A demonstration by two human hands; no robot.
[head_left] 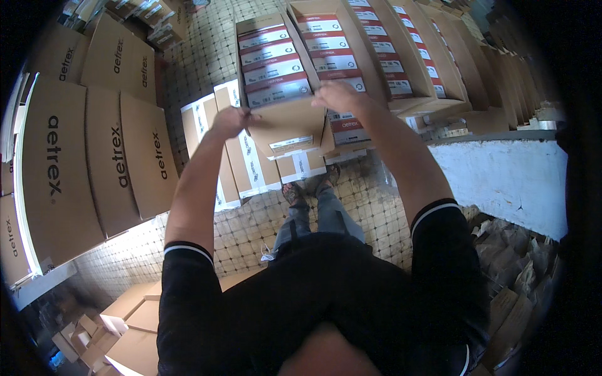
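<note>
Long open-topped brown cardboard carton (285,122) stands directly ahead of the wearer, containing a row of red-and-white rectangular boxes (274,70); white-taped brown cartons (236,164) lie just beside it. Left hand (232,121), fingers curled, grips the open carton's near left corner; right hand (340,98) grips its near right corner

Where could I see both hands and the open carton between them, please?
Left hand (231,121), head view: middle of the hand.
Right hand (339,96), head view: middle of the hand.
Open cardboard carton (288,123), head view: brown near panel.
</note>
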